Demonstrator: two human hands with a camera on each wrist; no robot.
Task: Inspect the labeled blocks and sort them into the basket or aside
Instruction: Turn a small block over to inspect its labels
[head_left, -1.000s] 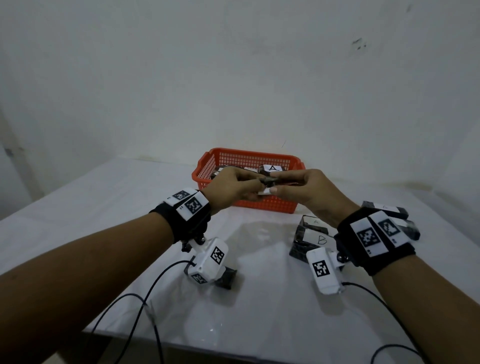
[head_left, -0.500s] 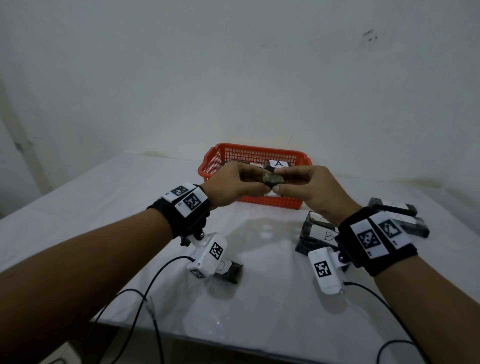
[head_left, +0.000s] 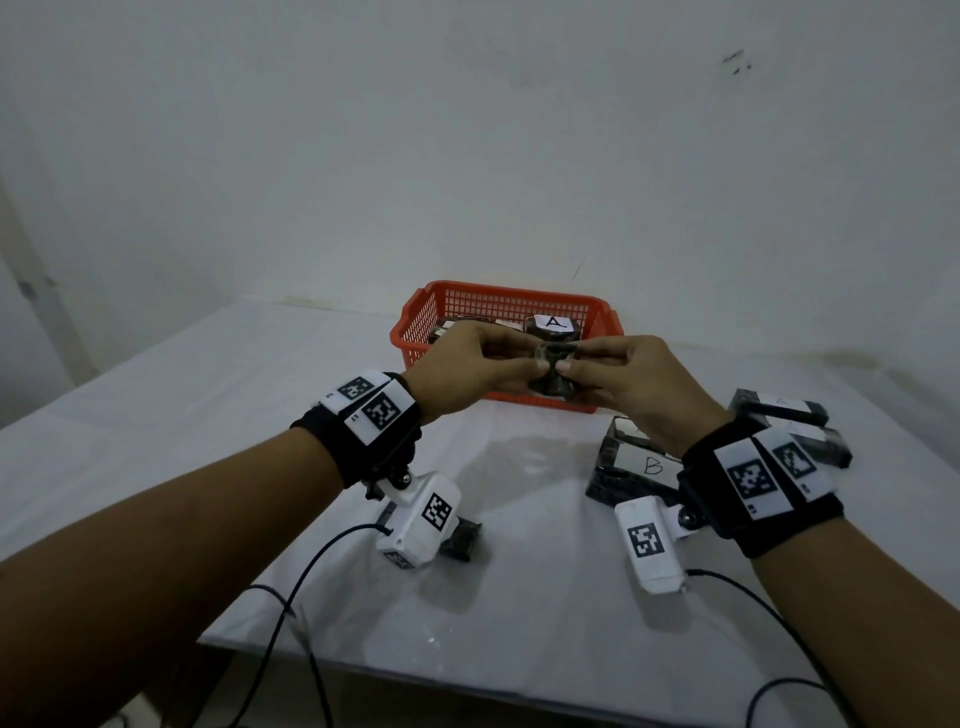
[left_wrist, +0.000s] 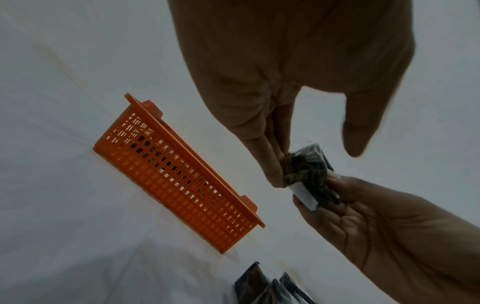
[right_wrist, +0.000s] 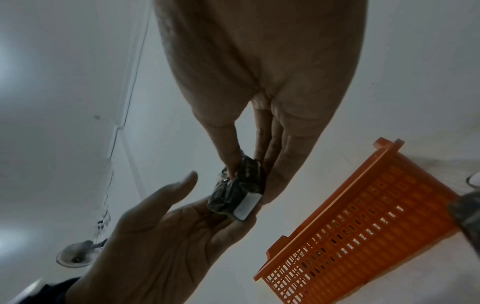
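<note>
Pinching one dark block between left hand and right hand, raised before orange basket.

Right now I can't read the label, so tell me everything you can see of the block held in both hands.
The block is small, dark and mottled, apparently wrapped in glossy clear film, with a white label on one face; no letter shows. It is held in the air in front of the orange basket, pinched between the left hand and the right hand at opposite ends.
</note>
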